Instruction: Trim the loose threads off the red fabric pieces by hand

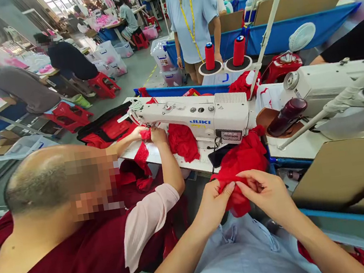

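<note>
My left hand (217,202) and my right hand (265,188) pinch a piece of red fabric (238,205) between thumbs and fingers, the two thumbs almost meeting. The cloth hangs in front of my body, close to the table edge. Just behind it a heap of red fabric (248,156) lies on the sewing table, and I cannot tell where the held piece ends and the heap begins. A dark flat object (221,155) sits partly under the heap. Beyond stands a white sewing machine (196,118).
At my left a seated co-worker (64,245) guides red cloth under the machine needle. Two red thread spools (209,57) stand behind the machine. To my right are a cardboard sheet (352,175), a dark red bottle (287,117) and a slanting white pole (331,107). Another person (192,21) stands across.
</note>
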Demonstrator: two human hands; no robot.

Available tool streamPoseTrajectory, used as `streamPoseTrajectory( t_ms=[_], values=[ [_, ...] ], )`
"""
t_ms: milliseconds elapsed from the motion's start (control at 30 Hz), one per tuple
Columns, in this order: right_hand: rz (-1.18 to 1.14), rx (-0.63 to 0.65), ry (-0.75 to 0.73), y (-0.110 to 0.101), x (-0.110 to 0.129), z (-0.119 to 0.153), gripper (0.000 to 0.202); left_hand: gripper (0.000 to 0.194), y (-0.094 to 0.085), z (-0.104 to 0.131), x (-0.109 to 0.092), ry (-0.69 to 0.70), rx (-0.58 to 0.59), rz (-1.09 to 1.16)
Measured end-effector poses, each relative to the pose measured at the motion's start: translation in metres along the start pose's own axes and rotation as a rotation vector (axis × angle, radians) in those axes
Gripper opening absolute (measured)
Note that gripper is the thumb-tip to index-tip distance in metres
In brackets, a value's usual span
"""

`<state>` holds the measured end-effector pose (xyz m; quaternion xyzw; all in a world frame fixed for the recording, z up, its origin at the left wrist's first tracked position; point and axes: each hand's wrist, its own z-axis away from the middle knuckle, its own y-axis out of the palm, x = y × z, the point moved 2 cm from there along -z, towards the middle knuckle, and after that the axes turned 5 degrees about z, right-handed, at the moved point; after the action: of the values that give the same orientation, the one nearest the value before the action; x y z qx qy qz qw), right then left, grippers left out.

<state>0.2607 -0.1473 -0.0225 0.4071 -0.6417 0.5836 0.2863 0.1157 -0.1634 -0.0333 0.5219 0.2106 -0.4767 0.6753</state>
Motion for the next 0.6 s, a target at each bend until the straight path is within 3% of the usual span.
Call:
streamPoseTrajectory(
  t_ms=[133,267,367,500,600],
  values=[
    [0.113,-0.101,-0.097,0.001,-0.003,0.001,0.021,0.039,-0.003,0.002,-0.003,-0.019,0.0,0.006],
    [0.2,-0.05,-0.249,0.003,0.001,0.001,0.018,0.039,-0.004,0.003,-0.005,-0.002,-0.005,0.007],
    [0.255,-0.113,-0.31,0.005,0.004,0.002,0.023,0.039,-0.004,0.005,-0.007,0.023,0.001,-0.011],
    [-0.161,-0.23,-0.02,0.0,-0.002,-0.002,0.026,0.041,-0.006,0.005,-0.01,-0.046,-0.016,0.03],
    [-0.623,-0.198,0.171,-0.006,0.002,-0.004,0.032,0.042,-0.012,0.002,-0.01,-0.085,-0.059,0.094]
  ],
)
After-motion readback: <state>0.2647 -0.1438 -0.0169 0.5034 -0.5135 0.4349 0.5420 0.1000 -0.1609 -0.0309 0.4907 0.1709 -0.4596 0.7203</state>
